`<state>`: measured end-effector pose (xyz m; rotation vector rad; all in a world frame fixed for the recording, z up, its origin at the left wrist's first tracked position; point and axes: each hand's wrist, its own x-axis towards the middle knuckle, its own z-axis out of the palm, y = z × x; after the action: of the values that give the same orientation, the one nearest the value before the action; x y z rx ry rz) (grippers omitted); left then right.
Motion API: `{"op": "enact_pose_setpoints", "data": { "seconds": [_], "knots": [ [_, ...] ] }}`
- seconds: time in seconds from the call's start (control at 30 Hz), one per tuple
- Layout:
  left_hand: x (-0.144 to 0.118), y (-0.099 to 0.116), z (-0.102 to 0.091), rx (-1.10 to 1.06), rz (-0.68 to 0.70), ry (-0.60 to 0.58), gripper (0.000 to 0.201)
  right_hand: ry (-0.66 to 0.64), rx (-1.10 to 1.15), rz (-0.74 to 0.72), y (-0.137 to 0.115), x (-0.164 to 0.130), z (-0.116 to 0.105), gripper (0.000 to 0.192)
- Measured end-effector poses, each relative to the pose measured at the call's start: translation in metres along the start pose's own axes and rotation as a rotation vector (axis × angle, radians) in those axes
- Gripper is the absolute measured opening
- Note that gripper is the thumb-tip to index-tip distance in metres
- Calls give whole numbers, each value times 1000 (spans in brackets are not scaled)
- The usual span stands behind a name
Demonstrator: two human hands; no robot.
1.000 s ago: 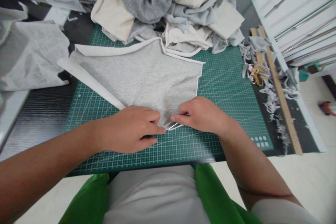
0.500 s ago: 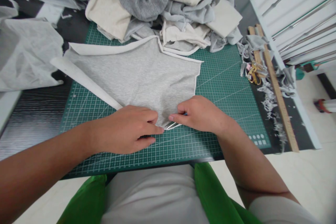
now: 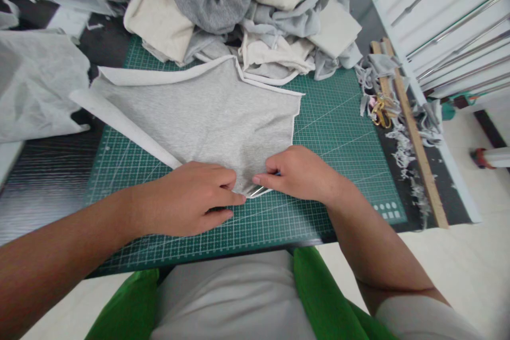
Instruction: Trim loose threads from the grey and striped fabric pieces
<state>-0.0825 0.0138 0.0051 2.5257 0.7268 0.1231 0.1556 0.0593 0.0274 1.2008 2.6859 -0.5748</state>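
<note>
A light grey cloth piece (image 3: 207, 117) with turned white edges lies on the green cutting mat (image 3: 330, 133). My left hand (image 3: 195, 196) rests palm down over its near edge. The fingers are stretched out, and one fingertip touches the cloth's near corner. Just to the right, my right hand (image 3: 298, 172) is closed around a slim metal-tipped tool (image 3: 258, 190) with a bit of blue showing at the grip. The tool's tip lies along the cloth edge beside my left fingertip. Most of the tool is hidden in my right hand, so its exact kind does not show.
Grey and cream fabrics (image 3: 215, 5) are heaped at the back of the mat. White sheer material (image 3: 35, 85) lies at the left. On the right are a long wooden strip (image 3: 418, 138), gold-handled scissors (image 3: 380, 111) and fabric scraps (image 3: 400, 154) near the table edge.
The whole view has shifted slightly, with things sitting a little further left. Both hands keep nearly the same place on the cloth, and the right hand still holds the tool.
</note>
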Motion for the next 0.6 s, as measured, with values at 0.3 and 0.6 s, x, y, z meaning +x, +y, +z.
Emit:
{"op": "enact_pose_setpoints", "data": {
  "seconds": [0.3,0.6],
  "knots": [
    [0,-1,2,-1,1,0,27,5,13,-3,1,-1,2,47],
    [0,-3,1,-51,16,10,26,7,124,10,3,0,1,49]
  ]
}}
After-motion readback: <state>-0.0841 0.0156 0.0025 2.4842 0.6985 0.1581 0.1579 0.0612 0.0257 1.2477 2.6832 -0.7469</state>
